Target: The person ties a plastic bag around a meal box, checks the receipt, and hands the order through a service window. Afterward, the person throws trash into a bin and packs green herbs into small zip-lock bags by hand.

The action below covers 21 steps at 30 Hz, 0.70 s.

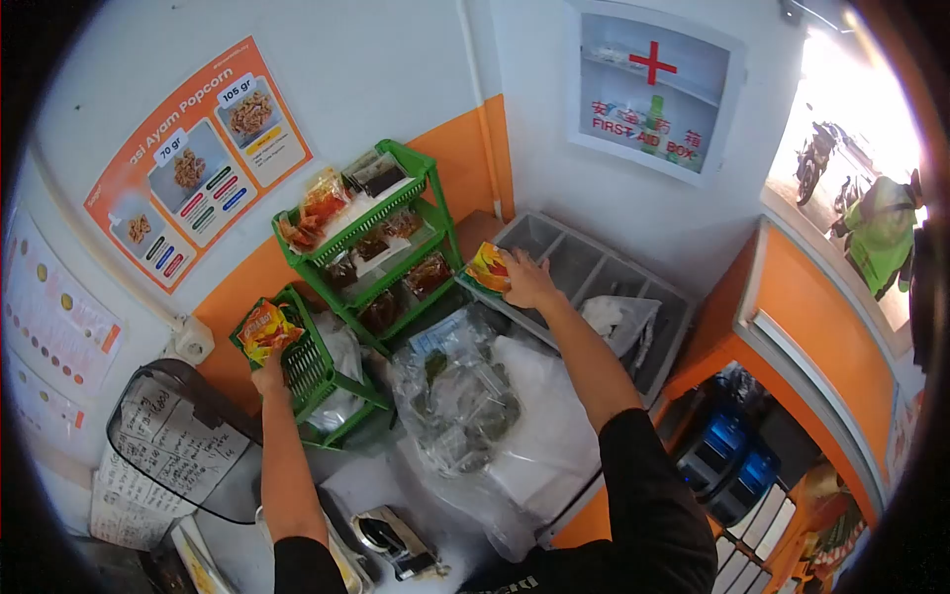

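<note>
My left hand point(268, 376) is closed on the lower edge of a shiny orange, yellow and green packet point(263, 331). That packet is held up at the small green basket rack point(319, 374). Over at the grey compartment tray point(592, 269), my right hand point(530, 281) grips a similar yellow and red packet point(486, 267) by its right side, at the tray's left end. Its fingertips partly cover the packet. The print on both packets is too blurred to read. Between my arms lies a clear plastic bag point(465, 396) with small dark green packets inside.
A taller green rack point(381, 236) against the wall holds bags of red and brown contents. White plastic point(612, 315) lies in the grey tray. A dark-rimmed clear lid point(183, 436) stands at left. An orange counter point(821, 327) is at right, with a person in green point(881, 233) outside.
</note>
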{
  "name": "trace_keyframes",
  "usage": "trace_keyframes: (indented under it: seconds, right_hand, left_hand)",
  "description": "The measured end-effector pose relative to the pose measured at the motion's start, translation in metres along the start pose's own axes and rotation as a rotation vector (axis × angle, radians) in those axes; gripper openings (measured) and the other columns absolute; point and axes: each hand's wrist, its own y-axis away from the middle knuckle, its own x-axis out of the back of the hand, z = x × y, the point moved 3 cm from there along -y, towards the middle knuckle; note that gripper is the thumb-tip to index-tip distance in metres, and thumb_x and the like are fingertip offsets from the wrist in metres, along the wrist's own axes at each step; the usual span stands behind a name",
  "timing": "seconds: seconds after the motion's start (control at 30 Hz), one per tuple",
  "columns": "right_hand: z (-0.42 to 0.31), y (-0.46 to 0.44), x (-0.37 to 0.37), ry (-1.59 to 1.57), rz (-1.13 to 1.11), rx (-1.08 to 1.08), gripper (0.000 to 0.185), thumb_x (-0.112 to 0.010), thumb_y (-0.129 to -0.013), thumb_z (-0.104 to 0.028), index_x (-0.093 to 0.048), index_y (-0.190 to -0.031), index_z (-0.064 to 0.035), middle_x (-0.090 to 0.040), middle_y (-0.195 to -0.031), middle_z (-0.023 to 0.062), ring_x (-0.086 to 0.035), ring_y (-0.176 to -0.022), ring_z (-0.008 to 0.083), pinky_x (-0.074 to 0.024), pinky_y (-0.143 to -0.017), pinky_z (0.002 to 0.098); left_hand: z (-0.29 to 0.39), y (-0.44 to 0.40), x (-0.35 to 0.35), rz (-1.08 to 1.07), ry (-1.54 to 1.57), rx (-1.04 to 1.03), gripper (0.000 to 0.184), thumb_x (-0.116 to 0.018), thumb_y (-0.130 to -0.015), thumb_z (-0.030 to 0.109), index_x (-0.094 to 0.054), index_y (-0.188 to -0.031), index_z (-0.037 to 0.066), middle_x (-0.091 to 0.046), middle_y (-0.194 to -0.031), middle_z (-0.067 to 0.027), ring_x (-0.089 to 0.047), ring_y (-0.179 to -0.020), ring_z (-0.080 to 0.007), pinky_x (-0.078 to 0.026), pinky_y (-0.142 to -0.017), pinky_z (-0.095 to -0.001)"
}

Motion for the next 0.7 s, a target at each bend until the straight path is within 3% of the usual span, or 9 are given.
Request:
trace_keyframes:
  seconds: [0.1,0.17,0.2,0.3,0.33,0.43,0.53,0.63,0.7]
  right_hand:
    - [-0.009,-0.02,-0.01,-0.073,-0.291,-0.219,0.078,-0.072,-0.077,-0.022,-0.039,-0.146,-0.0094,-0.047,-0.147,0.0199,-0.041,-0.139,0.0355,-0.0144,-0.115,0.0707]
    - [-0.008,-0.039,-0.012,0.044,-0.353,-0.156,0.067,-0.071,-0.077,-0.022,-0.049,-0.138,-0.0061,-0.052,-0.142,0.0198,-0.047,-0.134,0.0359,-0.0156,-0.114,0.0715]
    - [-0.005,-0.045,-0.014,0.1,-0.387,-0.127,0.063,-0.071,-0.077,-0.022,-0.054,-0.134,-0.0044,-0.055,-0.139,0.0197,-0.05,-0.131,0.0361,-0.0162,-0.113,0.0719]
    - [0.0,-0.051,-0.021,0.154,-0.397,-0.026,0.047,-0.071,-0.076,-0.02,-0.065,-0.119,-0.0022,-0.062,-0.128,0.0197,-0.058,-0.122,0.0366,-0.0294,-0.113,0.0632]
    - [0.011,-0.054,-0.032,0.061,-0.289,0.051,0.033,-0.068,-0.075,-0.014,-0.068,-0.105,-0.0012,-0.065,-0.115,0.0193,-0.063,-0.109,0.0377,-0.047,-0.096,0.053]
    - [0.017,-0.055,-0.032,0.102,-0.07,0.111,0.028,-0.064,-0.078,-0.006,-0.068,-0.105,-0.0012,-0.066,-0.106,0.0207,-0.064,-0.103,0.0393,-0.0523,-0.087,0.043]
    - [0.043,-0.06,-0.015,-0.223,0.347,0.019,0.02,-0.061,-0.084,-0.002,-0.067,-0.104,0.0001,-0.067,-0.099,0.0174,-0.066,-0.095,0.0319,-0.0515,-0.083,0.0406]
    - [0.073,-0.062,0.004,-0.595,0.333,-0.23,0.019,-0.065,-0.086,-0.007,-0.066,-0.103,-0.0008,-0.066,-0.101,0.0198,-0.065,-0.089,0.036,-0.0501,-0.081,0.0427]
    - [0.081,-0.064,0.016,-0.725,0.431,-0.221,0.019,-0.066,-0.087,-0.01,-0.066,-0.104,-0.0013,-0.066,-0.099,0.0183,-0.064,-0.089,0.0343,-0.0493,-0.082,0.041]
  left_hand:
    - [-0.013,-0.02,-0.001,-0.132,0.234,0.039,0.037,-0.08,-0.081,0.013,-0.059,-0.109,-0.001,-0.061,-0.11,-0.0159,-0.059,-0.09,-0.0181,-0.052,-0.072,-0.0338]
    - [-0.02,-0.026,0.007,-0.155,0.431,0.086,0.038,-0.078,-0.081,0.01,-0.058,-0.11,-0.003,-0.06,-0.11,-0.0152,-0.059,-0.093,-0.0187,-0.053,-0.074,-0.0362]
    - [0.009,0.021,0.011,-0.111,0.461,0.118,0.037,-0.074,-0.082,0.005,-0.057,-0.114,-0.002,-0.059,-0.112,-0.0124,-0.059,-0.095,-0.0208,-0.055,-0.081,-0.0385]
    - [0.009,0.031,0.031,-0.225,0.638,0.031,0.039,-0.069,-0.085,0.002,-0.055,-0.12,0.0,-0.06,-0.113,-0.0099,-0.06,-0.1,-0.0224,-0.054,-0.093,-0.0401]
    - [0.013,0.038,0.038,-0.229,0.672,-0.019,0.039,-0.067,-0.086,0.002,-0.054,-0.123,0.001,-0.06,-0.115,-0.0099,-0.06,-0.102,-0.0227,-0.053,-0.096,-0.0405]
    - [0.026,0.083,0.057,-0.256,0.729,-0.165,0.04,-0.062,-0.09,0.001,-0.052,-0.129,0.002,-0.06,-0.121,-0.0104,-0.062,-0.109,-0.0236,-0.05,-0.102,-0.0414]
    - [0.041,0.132,0.073,-0.288,0.676,-0.264,0.043,-0.058,-0.093,0.001,-0.049,-0.135,0.001,-0.06,-0.13,-0.0128,-0.064,-0.113,-0.0252,-0.05,-0.102,-0.0409]
    - [0.037,0.164,0.087,-0.331,0.573,-0.28,0.043,-0.058,-0.093,0.001,-0.048,-0.135,0.001,-0.06,-0.129,-0.0128,-0.064,-0.112,-0.0251,-0.05,-0.1,-0.0401]
    - [0.029,0.178,0.09,-0.301,0.582,-0.295,0.041,-0.06,-0.094,0.002,-0.05,-0.134,0.004,-0.059,-0.128,-0.0118,-0.063,-0.112,-0.0236,-0.051,-0.097,-0.0418]
